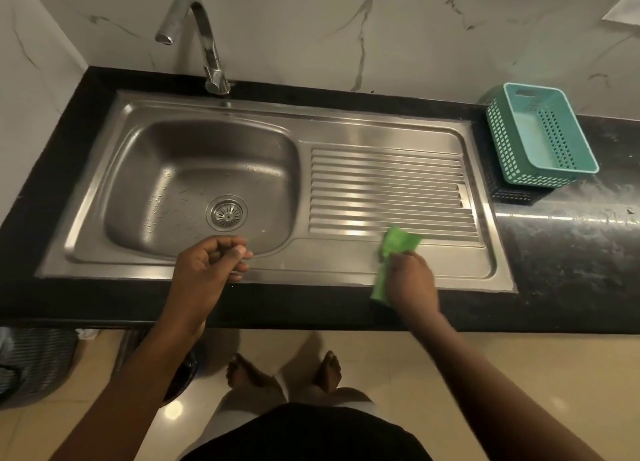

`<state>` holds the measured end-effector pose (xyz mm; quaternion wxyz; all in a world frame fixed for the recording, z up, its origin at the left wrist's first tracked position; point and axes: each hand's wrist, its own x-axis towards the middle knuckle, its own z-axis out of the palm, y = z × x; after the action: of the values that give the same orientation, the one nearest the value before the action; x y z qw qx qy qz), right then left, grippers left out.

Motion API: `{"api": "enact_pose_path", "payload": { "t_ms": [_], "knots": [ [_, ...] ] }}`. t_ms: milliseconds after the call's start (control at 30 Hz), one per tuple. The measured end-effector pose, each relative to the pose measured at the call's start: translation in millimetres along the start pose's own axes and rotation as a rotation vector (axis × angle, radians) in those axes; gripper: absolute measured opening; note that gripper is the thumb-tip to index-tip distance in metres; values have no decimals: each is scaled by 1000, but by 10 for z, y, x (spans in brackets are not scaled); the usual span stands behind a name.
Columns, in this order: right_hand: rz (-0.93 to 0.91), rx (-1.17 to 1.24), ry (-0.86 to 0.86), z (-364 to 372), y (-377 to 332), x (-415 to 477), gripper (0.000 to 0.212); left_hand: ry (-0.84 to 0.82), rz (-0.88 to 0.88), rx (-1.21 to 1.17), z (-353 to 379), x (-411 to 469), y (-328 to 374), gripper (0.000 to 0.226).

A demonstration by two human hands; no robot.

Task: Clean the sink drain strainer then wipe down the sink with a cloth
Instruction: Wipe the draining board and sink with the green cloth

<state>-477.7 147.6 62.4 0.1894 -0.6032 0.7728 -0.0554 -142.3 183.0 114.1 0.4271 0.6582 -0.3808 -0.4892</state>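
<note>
Currently we grip one cloth [398,240] in our right hand [410,278] on the drainboard [388,183] | left hand [207,259] curled empty, near one strainer [227,213]

Sink [346,273]: brushed steel grey, parallel ribs on the right half. Strainer [227,214]: silver, radial slot pattern. Cloth [398,242] at sink's near edge: bright green. Basket [512,155] towards counter's far right: teal, grid of small square holes on the walls. Counter [554,252]: black, faint grey mottling. Wall [346,27]: white marble, thin grey veins. Tap [204,27]: chrome. Floor [485,356]: glossy beige tile. Mat [38,356]: grey, fine stripes.
</note>
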Motion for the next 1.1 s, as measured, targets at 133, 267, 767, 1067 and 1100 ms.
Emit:
{"api": "enact_pose_path", "payload": {
  "t_ms": [133,267,767,1067,1100],
  "knots": [
    [-245,61,-114,386,-991,-227,17,15,2,-2,-117,-34,21,17],
    [-348,96,-188,664,-1596,-302,18,32,4,3,-158,-40,60,16],
    [119,-71,105,-425,962,372,35,38,-14,-12,-338,81,11,15],
    [-66,137,10,419,-824,94,18,2,-5,-9,-351,114,11,16],
    [-132,145,-28,524,-1090,34,18,2,-1,-12,-343,121,22,16]
  ]
}}
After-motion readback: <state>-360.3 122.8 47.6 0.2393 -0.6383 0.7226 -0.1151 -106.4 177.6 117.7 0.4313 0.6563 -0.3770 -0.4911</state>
